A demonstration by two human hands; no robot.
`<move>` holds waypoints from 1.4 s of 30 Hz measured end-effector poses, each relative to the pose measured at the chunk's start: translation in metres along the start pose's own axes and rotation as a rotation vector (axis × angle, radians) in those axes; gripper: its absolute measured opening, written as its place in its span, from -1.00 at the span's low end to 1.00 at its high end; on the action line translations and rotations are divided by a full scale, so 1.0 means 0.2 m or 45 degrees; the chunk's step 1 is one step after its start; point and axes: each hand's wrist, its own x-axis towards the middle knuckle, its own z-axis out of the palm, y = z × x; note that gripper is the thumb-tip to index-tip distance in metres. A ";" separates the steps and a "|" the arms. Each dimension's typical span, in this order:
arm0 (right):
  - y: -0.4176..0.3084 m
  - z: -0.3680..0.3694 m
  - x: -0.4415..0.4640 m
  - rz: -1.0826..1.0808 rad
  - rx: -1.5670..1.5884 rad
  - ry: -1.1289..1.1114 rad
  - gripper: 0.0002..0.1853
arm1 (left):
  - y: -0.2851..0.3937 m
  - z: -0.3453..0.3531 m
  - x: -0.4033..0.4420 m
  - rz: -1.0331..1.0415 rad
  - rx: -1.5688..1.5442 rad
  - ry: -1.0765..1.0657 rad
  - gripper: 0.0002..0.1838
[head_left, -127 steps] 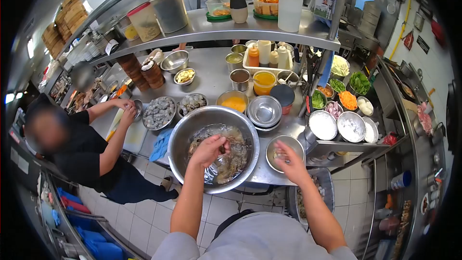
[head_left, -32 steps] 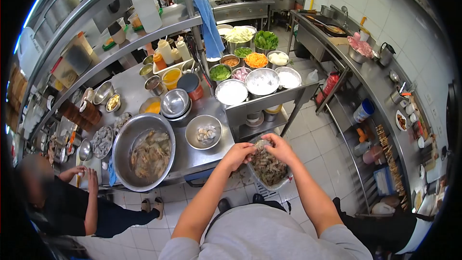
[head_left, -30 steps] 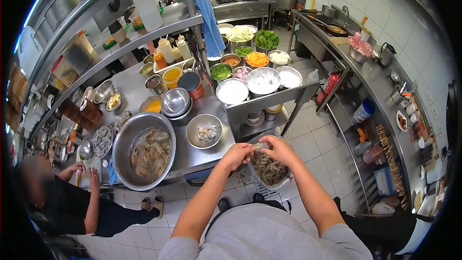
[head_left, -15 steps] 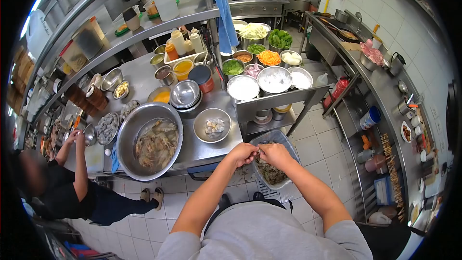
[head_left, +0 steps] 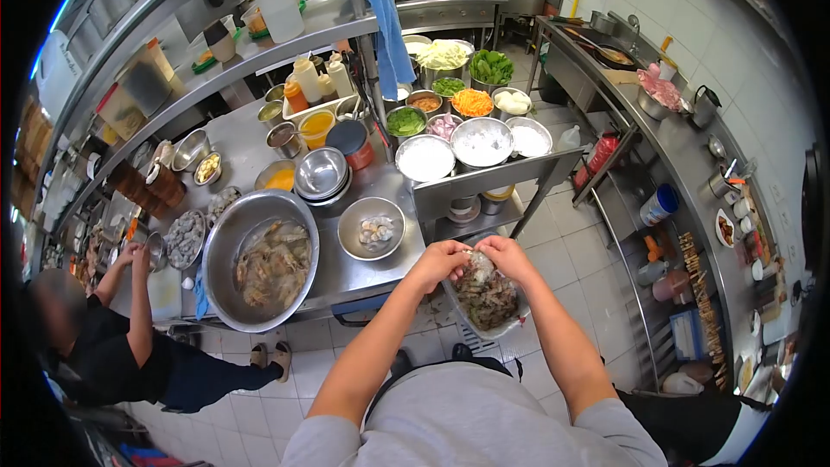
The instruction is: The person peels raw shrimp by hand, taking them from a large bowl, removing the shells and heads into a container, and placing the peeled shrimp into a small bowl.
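My left hand and my right hand are a short way apart over a clear plastic bin. Their closed fingertips pinch a greyish, translucent shrimp, partly hidden by the fingers. Beneath it, a heap of shrimp shells and heads fills much of the bin. On the steel counter to the left, a small metal bowl contains several peeled shrimp. Beside that bowl stands a big metal basin with whole unpeeled shrimp lying in water.
At far left a co-worker stands at the same counter, near a bowl of grey shrimp. Stacked bowls and sauce bottles stand behind the basin. Ahead is a stand with vegetable pots; a steel counter runs along the right.
My hands have moved apart from being close together, and the shrimp now shows between them. The view has shifted slightly. The co-worker stays at the counter.
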 end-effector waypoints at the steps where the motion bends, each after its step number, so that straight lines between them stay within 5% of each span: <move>1: 0.02 -0.02 0.00 0.034 0.139 -0.076 -0.87 | 0.02 0.00 0.00 -0.016 -0.047 0.056 -0.78; 5: 0.00 0.01 -0.04 0.092 0.331 -0.152 -0.88 | 0.03 0.05 -0.01 0.035 -0.306 0.279 -0.64; 8: -0.03 0.11 -0.05 0.004 0.404 0.051 -0.87 | -0.08 0.12 0.04 0.191 -0.549 0.446 -0.53; 11: 0.00 0.19 -0.04 -0.579 -0.343 0.455 -0.79 | -0.23 0.20 0.10 0.345 -0.770 0.642 -0.63; 16: -0.04 0.28 -0.09 -0.592 -0.417 0.441 -0.80 | -0.25 0.18 0.04 0.262 -0.833 0.560 -0.79; 22: 0.01 0.30 -0.03 -0.593 -0.563 0.464 -0.84 | -0.27 0.16 0.04 0.199 -0.630 0.671 -0.83; 24: -0.01 0.30 -0.01 -0.184 -0.318 0.435 -0.85 | -0.27 0.15 0.05 0.187 -0.488 0.690 -0.81; 27: 0.02 0.29 0.04 0.053 0.111 0.382 -0.84 | -0.25 0.14 0.04 0.256 -0.261 0.722 -0.79; 30: -0.01 0.27 0.03 -0.049 0.320 0.186 -0.84 | -0.25 0.09 0.03 0.399 -0.143 0.687 -0.78; 33: -0.09 0.21 -0.01 -0.224 -0.118 0.099 -0.85 | -0.27 0.07 0.06 0.740 0.258 0.714 -0.80; 37: -0.13 0.22 -0.02 -0.013 -0.088 0.101 -0.84 | -0.28 0.06 0.06 0.689 0.337 0.677 -0.82; 40: -0.08 0.25 -0.03 -0.258 -0.217 0.195 -0.86 | -0.23 0.06 0.06 0.559 0.143 0.624 -0.79; 42: -0.10 0.26 -0.07 -0.383 -0.314 0.215 -0.86 | -0.14 0.05 0.02 0.313 -0.545 0.584 -0.75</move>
